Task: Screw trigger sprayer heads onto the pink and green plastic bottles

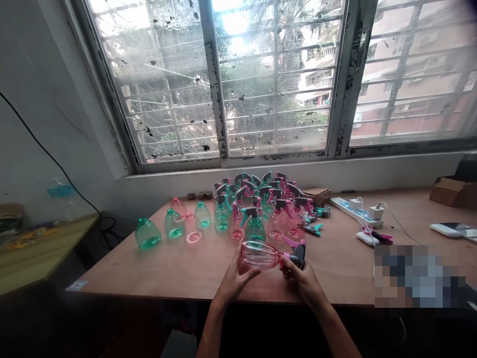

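Above the front part of the table I hold a clear pink spray bottle (260, 255) lying on its side, its neck toward the right. My left hand (236, 278) is closed around the base end of the bottle. At the neck, the fingers of my right hand (301, 278) grip the pink-and-black trigger spray head (298, 252); whether it is fully screwed on I cannot tell. Just behind stands a green spray bottle (255, 231) with a trigger head. Farther back, many green and pink bottles with trigger heads (263, 191) stand crowded together.
Several headless bottles, such as a green one (148, 237) and a pink one (193, 229), stand at left. Loose trigger heads (313, 229) lie right of the cluster. Beyond are a power strip (354, 213) with chargers, another trigger head (383, 238) and a cardboard box (452, 192).
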The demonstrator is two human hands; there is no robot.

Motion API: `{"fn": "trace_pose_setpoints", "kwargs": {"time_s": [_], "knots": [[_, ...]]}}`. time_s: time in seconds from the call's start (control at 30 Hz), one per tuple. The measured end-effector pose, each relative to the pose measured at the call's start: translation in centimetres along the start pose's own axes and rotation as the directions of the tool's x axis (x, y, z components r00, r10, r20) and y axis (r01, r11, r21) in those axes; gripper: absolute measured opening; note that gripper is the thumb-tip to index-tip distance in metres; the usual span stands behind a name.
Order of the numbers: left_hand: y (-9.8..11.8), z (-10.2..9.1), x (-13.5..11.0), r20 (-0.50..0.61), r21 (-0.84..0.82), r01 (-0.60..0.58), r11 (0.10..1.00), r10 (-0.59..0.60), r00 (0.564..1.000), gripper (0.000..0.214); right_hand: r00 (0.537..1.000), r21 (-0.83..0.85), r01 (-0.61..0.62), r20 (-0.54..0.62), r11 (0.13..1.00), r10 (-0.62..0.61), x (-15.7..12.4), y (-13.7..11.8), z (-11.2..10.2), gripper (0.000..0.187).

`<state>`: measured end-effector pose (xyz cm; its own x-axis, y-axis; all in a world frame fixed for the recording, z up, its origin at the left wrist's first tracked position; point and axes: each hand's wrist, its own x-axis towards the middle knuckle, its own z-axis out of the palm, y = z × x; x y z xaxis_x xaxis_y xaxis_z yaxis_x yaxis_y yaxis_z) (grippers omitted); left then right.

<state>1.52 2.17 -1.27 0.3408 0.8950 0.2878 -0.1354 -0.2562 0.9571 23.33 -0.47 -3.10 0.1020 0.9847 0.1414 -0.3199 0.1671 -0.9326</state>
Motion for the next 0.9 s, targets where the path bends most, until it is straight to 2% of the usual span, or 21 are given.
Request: {"fn": "trace_pose_setpoints", "kwargs": {"time_s": [0.1,0.17,0.33,0.53,0.73,0.9], "knots": [[-0.41,-0.04,-0.02,-0.002,-0.015,0.004,1.000,-0.004,1.000,0.098,1.000,0.001,0.007,0.002,1.000,-0.007,0.13,-0.06,-0.02,0.047],[-0.41,-0.09,0.06,-0.002,-0.017,0.009,1.000,-0.009,1.000,0.095,1.000,-0.012,0.014,0.008,1.000,-0.014,0.12,-0.12,0.04,0.048],[-0.28,-0.31,0.22,-0.015,0.011,0.011,1.000,-0.011,1.000,0.072,1.000,-0.044,0.023,0.007,0.999,-0.023,0.04,-0.24,0.23,0.044],[-0.67,-0.36,-0.02,-0.041,0.044,0.020,0.999,-0.018,0.999,0.098,0.999,-0.014,0.046,-0.008,0.999,-0.046,0.35,0.11,0.19,0.046],[0.26,-0.16,0.00,-0.027,0.048,0.012,0.999,-0.011,1.000,0.079,0.999,-0.039,0.044,0.029,0.998,-0.043,0.32,0.34,0.16,0.040],[-0.27,-0.24,-0.12,-0.056,0.054,0.016,0.998,-0.013,0.998,0.092,0.998,-0.028,0.054,0.031,0.998,-0.054,0.45,0.48,-0.05,0.044]]}}
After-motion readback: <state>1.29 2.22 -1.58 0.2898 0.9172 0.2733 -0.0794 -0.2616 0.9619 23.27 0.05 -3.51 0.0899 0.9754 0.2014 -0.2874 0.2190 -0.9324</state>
